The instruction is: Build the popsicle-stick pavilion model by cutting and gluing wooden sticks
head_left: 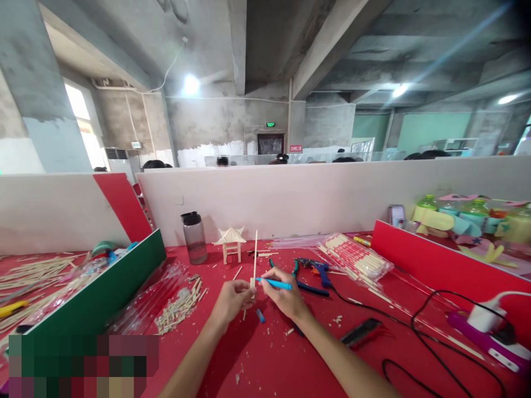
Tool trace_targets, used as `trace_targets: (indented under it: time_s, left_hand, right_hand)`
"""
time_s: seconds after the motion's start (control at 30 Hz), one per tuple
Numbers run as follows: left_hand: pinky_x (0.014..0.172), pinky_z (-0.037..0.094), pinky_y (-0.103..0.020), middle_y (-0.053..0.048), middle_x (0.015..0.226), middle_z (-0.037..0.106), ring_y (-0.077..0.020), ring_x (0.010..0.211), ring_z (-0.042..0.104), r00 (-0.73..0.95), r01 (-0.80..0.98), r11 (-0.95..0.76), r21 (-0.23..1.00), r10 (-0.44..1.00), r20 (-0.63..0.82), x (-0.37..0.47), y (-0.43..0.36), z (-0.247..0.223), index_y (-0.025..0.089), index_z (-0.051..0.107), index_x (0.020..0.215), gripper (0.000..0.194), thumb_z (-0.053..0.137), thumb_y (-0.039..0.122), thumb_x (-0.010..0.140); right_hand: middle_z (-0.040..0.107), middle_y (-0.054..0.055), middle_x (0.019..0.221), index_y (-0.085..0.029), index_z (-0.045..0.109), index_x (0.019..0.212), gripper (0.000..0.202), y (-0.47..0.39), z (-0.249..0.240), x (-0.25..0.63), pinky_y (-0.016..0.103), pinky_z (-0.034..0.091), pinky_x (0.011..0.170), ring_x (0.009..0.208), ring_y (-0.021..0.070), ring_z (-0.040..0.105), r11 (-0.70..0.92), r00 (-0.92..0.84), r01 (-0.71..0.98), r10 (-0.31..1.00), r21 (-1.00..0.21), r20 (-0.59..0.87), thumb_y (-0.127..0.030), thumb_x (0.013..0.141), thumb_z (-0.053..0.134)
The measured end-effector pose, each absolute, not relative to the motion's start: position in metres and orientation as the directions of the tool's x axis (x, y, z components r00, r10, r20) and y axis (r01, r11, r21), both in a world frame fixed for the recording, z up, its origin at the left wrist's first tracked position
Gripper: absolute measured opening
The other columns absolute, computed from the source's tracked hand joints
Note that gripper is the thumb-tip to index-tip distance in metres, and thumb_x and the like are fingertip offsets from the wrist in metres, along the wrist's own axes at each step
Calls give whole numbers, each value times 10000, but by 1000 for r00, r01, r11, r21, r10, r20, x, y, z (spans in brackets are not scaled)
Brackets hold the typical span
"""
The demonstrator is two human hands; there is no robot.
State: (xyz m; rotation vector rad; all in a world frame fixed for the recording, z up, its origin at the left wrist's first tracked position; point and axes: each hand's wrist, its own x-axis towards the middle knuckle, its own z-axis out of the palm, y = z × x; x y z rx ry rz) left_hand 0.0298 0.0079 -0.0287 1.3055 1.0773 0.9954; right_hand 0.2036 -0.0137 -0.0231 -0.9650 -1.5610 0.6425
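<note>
My left hand (232, 303) is closed on a long thin wooden stick (255, 251) that stands upright, with what looks like a shorter piece beside it at the fingertips. In my right hand (286, 297) is a blue marker (276, 283), its tip touching or very close to the stick just above my left fingers. A blue pen cap (260, 315) lies on the red tabletop below my hands. Behind them stands a small pavilion model (231, 239) made of sticks. To its left is a dark-lidded water bottle (194, 239).
A pile of short cut sticks (180, 309) lies left. Right are green-handled pliers (295, 269), a blue glue gun (318, 270), packaged sticks (359, 257), a black utility knife (360, 331), and a cable leading near a purple power strip (489, 340). Green (103, 282) and red (448, 276) dividers flank the table.
</note>
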Motion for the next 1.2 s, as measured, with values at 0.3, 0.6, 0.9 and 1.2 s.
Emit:
trace_targets:
  time_s: [0.3,0.6,0.9,1.2]
  left_hand:
    - [631,509,-266,-60,690,706,-171,620,658,222,49,27,998,974,-37,30,6,-27,125,648,726,486,824,530,523]
    - [631,511,-276,-48,655,686,-164,594,643,222,44,35,998,974,-44,31,8,-28,126,638,695,486,827,532,504]
    - [633,519,-274,-57,678,701,-169,604,657,211,49,26,998,977,-36,30,9,-29,124,640,704,504,830,544,499]
    - [610,509,-268,-53,653,693,-159,574,639,208,34,31,999,977,-37,31,8,-28,120,634,691,508,836,536,480]
  right_hand:
    - [691,7,759,-210,631,842,179,-13,-24,203,238,496,656,704,163,657,513,-38,240,853,-824,520,-382,851,581]
    - [682,1,756,-214,626,839,174,-12,-26,203,237,497,658,699,161,654,515,-41,236,853,-824,521,-383,851,586]
    - [688,7,773,-212,621,848,156,-12,-27,203,233,495,653,713,164,659,510,-45,238,856,-826,516,-363,856,582]
    - [690,9,773,-207,627,847,153,-13,-25,203,229,491,642,687,156,652,525,-49,223,848,-822,528,-356,856,591]
